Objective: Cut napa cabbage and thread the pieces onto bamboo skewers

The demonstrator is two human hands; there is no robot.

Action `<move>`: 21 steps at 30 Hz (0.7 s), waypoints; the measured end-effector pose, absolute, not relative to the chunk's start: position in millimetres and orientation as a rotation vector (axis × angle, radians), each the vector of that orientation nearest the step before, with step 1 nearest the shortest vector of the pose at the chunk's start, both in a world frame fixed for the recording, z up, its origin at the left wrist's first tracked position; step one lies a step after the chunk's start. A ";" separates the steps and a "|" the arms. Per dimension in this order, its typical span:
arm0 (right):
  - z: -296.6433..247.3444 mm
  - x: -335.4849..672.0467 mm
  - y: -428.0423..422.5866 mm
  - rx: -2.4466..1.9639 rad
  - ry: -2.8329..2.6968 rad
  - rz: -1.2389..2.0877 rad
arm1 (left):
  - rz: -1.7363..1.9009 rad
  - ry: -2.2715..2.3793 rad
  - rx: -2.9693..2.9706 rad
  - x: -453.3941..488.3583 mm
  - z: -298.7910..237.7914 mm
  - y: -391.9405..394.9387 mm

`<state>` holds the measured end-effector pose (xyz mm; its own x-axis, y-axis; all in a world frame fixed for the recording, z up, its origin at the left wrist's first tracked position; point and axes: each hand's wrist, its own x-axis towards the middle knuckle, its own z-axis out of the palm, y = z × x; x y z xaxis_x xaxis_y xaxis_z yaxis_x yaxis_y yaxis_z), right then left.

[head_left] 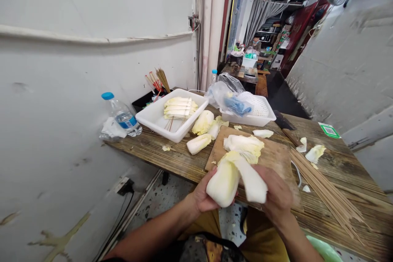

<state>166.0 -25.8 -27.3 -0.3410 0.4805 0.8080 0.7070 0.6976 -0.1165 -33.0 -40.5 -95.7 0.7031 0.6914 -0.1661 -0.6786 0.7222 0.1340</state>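
Observation:
In my left hand (205, 196) rests a small napa cabbage head (222, 186), gripped around its side near the front edge of the table. My right hand (278, 192) has its fingers closed on a cabbage leaf (253, 182) that bends away from the head, their upper yellow parts still touching. Just beyond them, loose cabbage leaves (244, 144) lie on a wooden cutting board (278, 157). Left of the board sit a cabbage head (203, 122) and a smaller cabbage piece (199, 144).
A white tray (153, 120) holds skewered cabbage leaves (180, 107). Another white tray (260, 120) carries plastic bags and foam netting. Bamboo skewers (328, 196) and a cleaver (284, 123) lie at right. A water bottle (123, 116) stands by the left wall.

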 end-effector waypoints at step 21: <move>-57.8 151.5 37.0 -1.323 -2.068 -0.277 | 0.763 0.259 -0.006 -50.8 -88.0 -42.8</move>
